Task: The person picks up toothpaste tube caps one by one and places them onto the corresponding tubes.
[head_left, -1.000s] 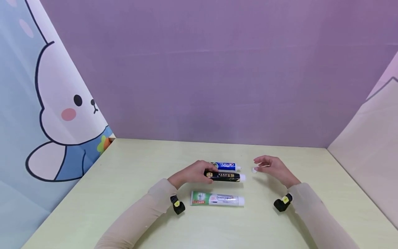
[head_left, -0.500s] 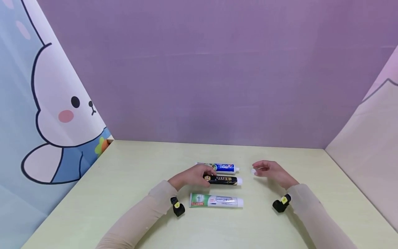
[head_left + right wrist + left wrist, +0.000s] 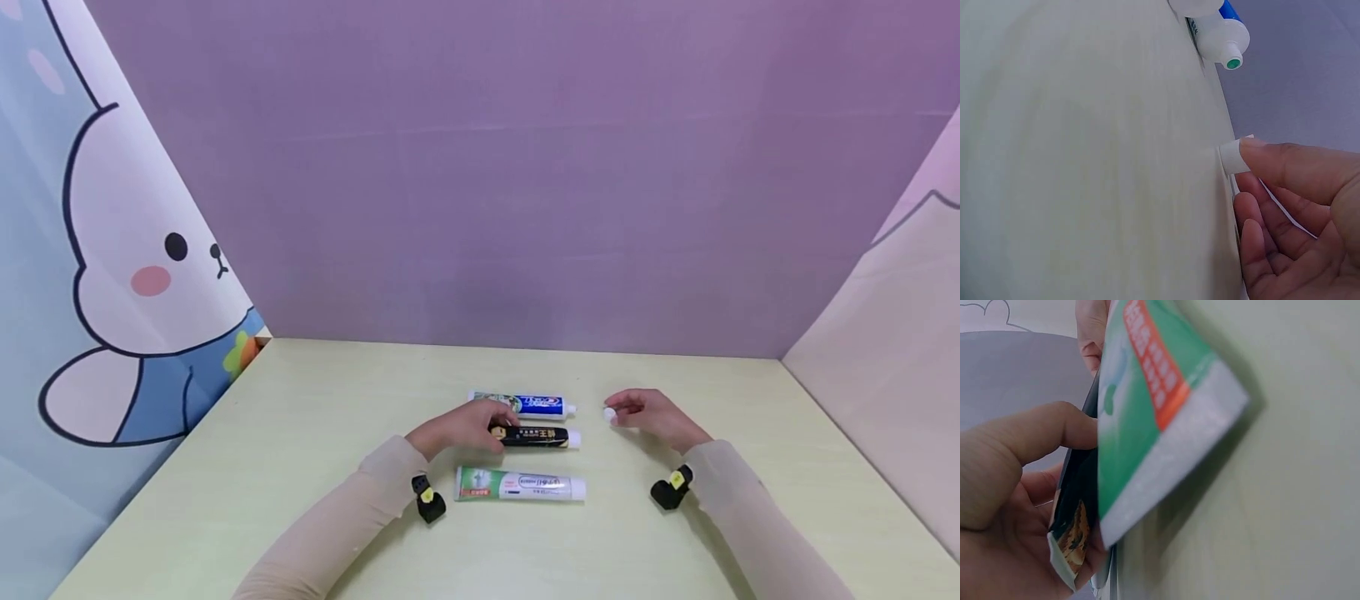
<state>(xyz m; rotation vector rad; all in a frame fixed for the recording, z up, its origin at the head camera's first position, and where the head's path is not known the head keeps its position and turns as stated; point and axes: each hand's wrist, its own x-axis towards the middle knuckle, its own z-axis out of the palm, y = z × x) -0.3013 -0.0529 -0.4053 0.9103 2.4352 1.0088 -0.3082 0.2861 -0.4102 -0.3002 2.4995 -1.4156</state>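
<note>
My left hand (image 3: 463, 425) grips the tail end of a black toothpaste tube (image 3: 536, 437), whose white cap points right. In the left wrist view, the thumb and fingers lie on either side of that black tube (image 3: 1075, 487). On the table to the right, my right hand (image 3: 654, 415) pinches a small white toothpaste cap (image 3: 1232, 157), which touches or nearly touches the tabletop. Behind the black tube lies a blue toothpaste tube (image 3: 542, 406); its bare nozzle (image 3: 1234, 62) shows green in the opening. A green-and-white toothpaste tube (image 3: 521, 485) with its cap on lies nearest me.
All three tubes lie roughly parallel on a pale table (image 3: 360, 383). A purple cloth (image 3: 510, 183) rises along the table's back edge. Printed cartoon cloth (image 3: 157, 292) hangs at the left and a pale one (image 3: 900, 350) at the right.
The black tube has come slightly down and left in my left hand, apart from the blue one. My right hand, with the cap, has shifted slightly; the head view has also moved a little.
</note>
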